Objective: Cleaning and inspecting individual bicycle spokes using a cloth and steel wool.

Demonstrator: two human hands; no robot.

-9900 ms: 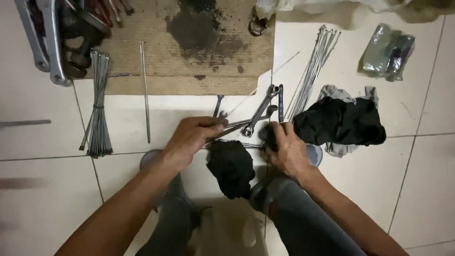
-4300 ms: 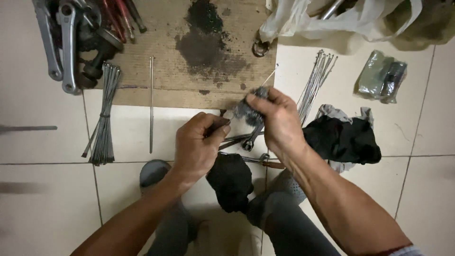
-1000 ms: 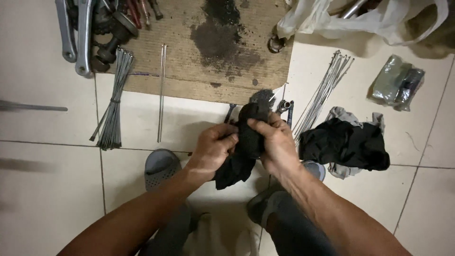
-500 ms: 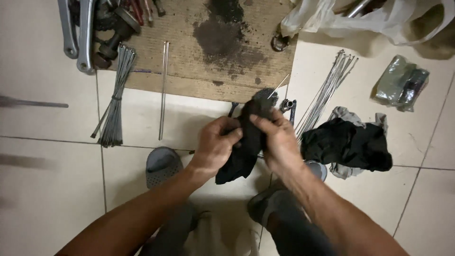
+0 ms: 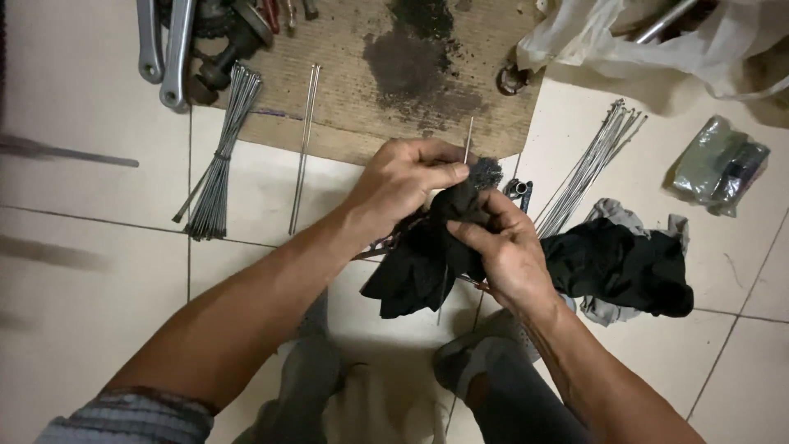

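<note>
My left hand [image 5: 407,182] pinches the top of a black rag [image 5: 419,263] that is wrapped around a thin metal spoke [image 5: 468,141]; the spoke's tip sticks up above my fingers. My right hand [image 5: 505,251] grips the rag lower down from the right side. The rag hangs down between both hands over the white tiled floor [image 5: 90,238]. Under the rag lie a few spanners [image 5: 519,191], mostly hidden by my hands.
A bundle of spokes [image 5: 215,168] and a single spoke [image 5: 302,156] lie left. More spokes [image 5: 592,164] lie right, next to a black and grey cloth pile [image 5: 620,263]. A brown mat [image 5: 386,74] holds crank arms [image 5: 168,45]. A plastic bag [image 5: 657,41] and a wrapped packet [image 5: 719,164] sit far right.
My left hand has risen to the top of the rag, and a spoke tip now shows above it. The rag has shifted slightly up along the spoke.
</note>
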